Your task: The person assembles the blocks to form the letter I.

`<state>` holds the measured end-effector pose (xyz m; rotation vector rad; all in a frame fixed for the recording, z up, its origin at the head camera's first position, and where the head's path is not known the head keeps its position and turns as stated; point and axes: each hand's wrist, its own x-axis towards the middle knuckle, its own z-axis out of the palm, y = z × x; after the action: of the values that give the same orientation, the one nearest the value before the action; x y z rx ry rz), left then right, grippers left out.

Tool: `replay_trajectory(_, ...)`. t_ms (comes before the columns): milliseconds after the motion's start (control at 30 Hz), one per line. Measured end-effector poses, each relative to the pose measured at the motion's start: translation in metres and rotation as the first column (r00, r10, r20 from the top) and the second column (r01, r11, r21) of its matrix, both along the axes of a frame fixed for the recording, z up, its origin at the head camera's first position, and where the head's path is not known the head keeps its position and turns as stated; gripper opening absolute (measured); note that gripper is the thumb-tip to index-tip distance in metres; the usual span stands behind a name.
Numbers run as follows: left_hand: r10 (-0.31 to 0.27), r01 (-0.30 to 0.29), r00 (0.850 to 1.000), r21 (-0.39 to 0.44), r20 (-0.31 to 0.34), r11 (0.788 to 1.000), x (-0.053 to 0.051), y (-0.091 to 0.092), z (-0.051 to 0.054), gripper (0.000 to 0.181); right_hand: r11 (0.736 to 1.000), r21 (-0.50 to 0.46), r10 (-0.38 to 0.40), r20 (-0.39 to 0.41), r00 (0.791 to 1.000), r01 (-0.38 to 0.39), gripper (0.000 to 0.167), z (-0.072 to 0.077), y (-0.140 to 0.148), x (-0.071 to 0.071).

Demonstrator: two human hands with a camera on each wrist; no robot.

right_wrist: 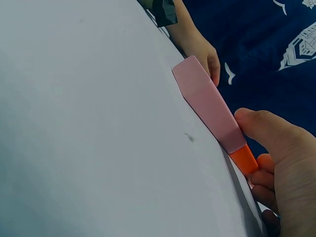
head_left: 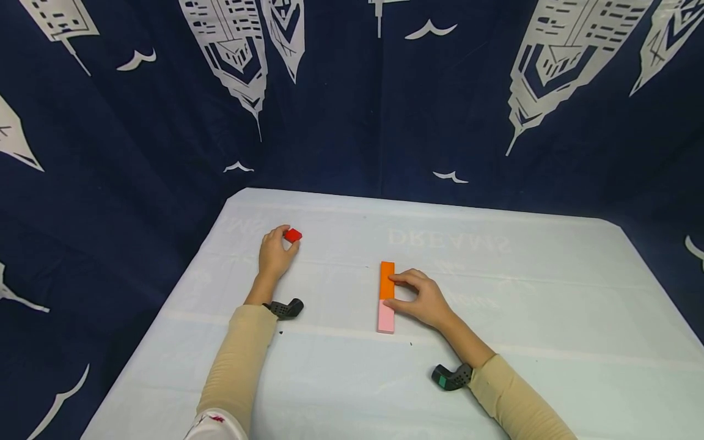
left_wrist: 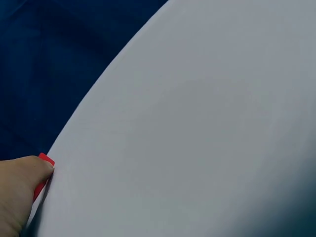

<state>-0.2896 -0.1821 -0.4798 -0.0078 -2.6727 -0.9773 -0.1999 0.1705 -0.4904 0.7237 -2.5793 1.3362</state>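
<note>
Twice, closest in, saw a beige sleeve (head_left: 236,366) with a black wrist-worn device (head_left: 452,377) near the cuff. Next, found a pink rectangular block (head_left: 386,321) on the white tablecloth (head_left: 330,379), end to end with an orange rectangular block (head_left: 387,272) just beyond. At their right side, saw the right hand (head_left: 420,296) with thumb near the seam and forefinger at the orange, tips spread; could not tell whether pinching. Farther off, leftward, saw the left hand (head_left: 276,253) pinching a small red block (head_left: 293,235) narrowly between thumb and forefinger, well apart from the pair. Behind, noted a navy curtain (head_left: 352,140) printed with pale towers, spires down.
</note>
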Motion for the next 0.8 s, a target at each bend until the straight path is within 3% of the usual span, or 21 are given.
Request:
replay_trajectory(433,0.010,-0.010,1.000,-0.022,-0.014,1.000,0.0017,0.0012,0.0000,0.040,1.000,-0.003,0.000,0.011,1.000,0.000,0.051,0.0012,-0.0002,0.0003)
replay_trajectory(800,0.009,-0.009,1.000,0.028,0.016,1.000,0.0026,0.0019,0.0017,0.040,1.000,-0.001,0.001,0.015,1.000,-0.001,0.051,0.0041,-0.0008,0.0022)
